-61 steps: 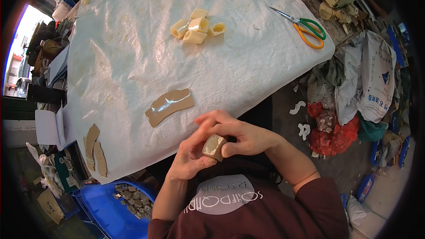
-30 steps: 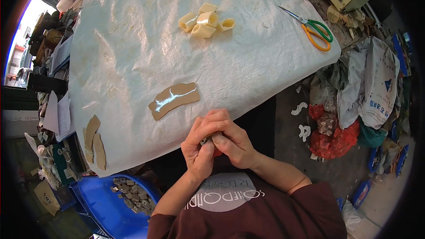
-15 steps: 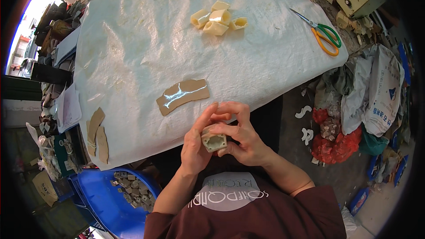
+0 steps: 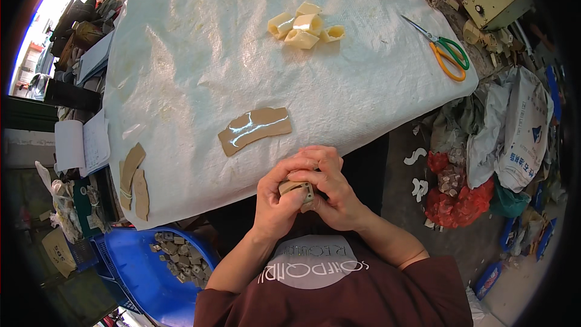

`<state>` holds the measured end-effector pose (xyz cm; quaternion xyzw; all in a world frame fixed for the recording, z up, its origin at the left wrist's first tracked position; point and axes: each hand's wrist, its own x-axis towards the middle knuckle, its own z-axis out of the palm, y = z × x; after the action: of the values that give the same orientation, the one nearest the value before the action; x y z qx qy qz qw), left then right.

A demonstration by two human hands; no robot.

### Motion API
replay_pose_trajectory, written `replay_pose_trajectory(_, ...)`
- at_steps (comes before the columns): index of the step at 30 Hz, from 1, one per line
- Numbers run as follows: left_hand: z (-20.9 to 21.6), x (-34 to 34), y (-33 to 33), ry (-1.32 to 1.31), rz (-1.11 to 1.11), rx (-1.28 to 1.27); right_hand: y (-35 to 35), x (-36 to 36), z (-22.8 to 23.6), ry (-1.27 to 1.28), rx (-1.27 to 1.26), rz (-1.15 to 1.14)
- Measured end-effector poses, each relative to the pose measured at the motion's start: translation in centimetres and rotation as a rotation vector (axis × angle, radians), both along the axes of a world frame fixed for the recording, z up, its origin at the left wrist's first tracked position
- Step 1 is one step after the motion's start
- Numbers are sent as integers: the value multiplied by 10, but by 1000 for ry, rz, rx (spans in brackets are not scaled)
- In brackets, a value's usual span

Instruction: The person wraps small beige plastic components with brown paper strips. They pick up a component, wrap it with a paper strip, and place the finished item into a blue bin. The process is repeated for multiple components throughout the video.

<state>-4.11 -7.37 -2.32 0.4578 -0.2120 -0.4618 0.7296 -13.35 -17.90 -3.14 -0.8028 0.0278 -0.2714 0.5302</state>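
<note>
Basically, one brown block (image 4: 296, 186) sits between left hand (image 4: 273, 204) and right hand (image 4: 336, 198), each grip wrapped round it, by the tabletop's (image 4: 193, 79) near edge. Neither hand nearer; long axis mostly covered, can't tell. Counts: five cream tubes (image 4: 307, 23), one wide brown sheet (image 4: 255, 131), two narrow strips (image 4: 140, 195), one scissors (image 4: 434, 39).

Small block (image 4: 289, 186): tan-brown. Tube pieces (image 4: 301, 39): cream-yellow. Curved flat piece (image 4: 266, 118): tan, white glare streaks. Woven sheet (image 4: 187, 85): white. Scissors (image 4: 433, 39): handles green and orange, blades silver. Tub (image 4: 130, 266): blue. T-shirt (image 4: 381, 293): maroon, grey round print, white lettering.
</note>
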Motion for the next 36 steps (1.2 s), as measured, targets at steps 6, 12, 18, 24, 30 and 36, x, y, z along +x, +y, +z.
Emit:
replay_pose_trajectory(6,0,-4,3,348,-25,-138,2,-3,9,58,803,181)
replay_pose_trajectory(12,4,-13,0,252,124,38,7,0,2,182,1251,227)
replay_pose_trajectory(18,11,-21,-9,156,240,29,17,5,-4,-36,730,117)
replay_pose_trajectory(24,11,-13,-6,294,222,44,23,5,-7,-43,553,108)
replay_pose_trajectory(30,17,-10,-4,393,150,7,17,1,6,-10,1029,261)
replay_pose_trajectory(36,8,-20,-7,206,204,-49,27,3,-2,-32,894,55)
